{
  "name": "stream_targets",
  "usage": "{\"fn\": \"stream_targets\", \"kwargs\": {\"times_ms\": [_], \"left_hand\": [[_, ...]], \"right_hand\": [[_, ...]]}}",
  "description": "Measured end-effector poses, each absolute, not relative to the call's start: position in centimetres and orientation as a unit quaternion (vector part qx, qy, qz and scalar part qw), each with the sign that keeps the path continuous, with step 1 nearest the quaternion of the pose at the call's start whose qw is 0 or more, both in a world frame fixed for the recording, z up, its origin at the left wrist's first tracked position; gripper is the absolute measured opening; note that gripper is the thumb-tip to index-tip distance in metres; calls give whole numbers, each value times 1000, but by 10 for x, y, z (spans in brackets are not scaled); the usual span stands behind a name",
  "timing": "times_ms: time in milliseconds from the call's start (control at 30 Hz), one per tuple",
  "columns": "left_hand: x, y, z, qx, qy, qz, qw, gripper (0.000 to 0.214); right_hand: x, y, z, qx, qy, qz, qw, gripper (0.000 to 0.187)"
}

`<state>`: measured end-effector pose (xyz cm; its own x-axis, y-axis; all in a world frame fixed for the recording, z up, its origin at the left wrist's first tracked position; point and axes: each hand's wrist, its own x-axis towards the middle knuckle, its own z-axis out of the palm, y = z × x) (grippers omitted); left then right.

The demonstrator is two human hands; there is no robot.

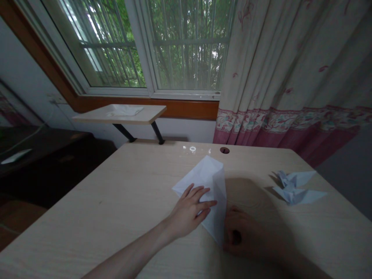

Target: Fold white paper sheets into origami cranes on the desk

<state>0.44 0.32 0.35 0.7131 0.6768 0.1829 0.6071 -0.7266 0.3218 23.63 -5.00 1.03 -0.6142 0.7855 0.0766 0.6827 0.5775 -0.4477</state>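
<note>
Paper sheet (209,176) — part-folded, apparently unfinished; left hand (188,211) fingers spread on it, gripping nothing, right hand (241,224) curled at its right edge, grip unclear. Folded paper shapes (296,197), two, right — seemingly complete.

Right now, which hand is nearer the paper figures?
Right. The right hand is left of the paper figures, by the sheet; the left hand is farther left, on that sheet.

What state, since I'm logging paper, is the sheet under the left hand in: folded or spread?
Partly folded: under the left hand, the sheet shows a flap along its right side.
</note>
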Motion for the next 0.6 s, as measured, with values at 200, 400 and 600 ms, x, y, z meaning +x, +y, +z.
{"fn": "stream_targets", "kwargs": {"times_ms": [200,400,600], "left_hand": [[4,3,3,918,350,145,122,37],[3,4,2,918,345,150,127,38],[3,3,2,917,347,144,133,51]], "right_hand": [[238,-48,9,-400,-839,331,161,18],[242,-46,0,-429,-790,378,222,21],[242,-39,-7,-437,-770,387,258,23]]}}
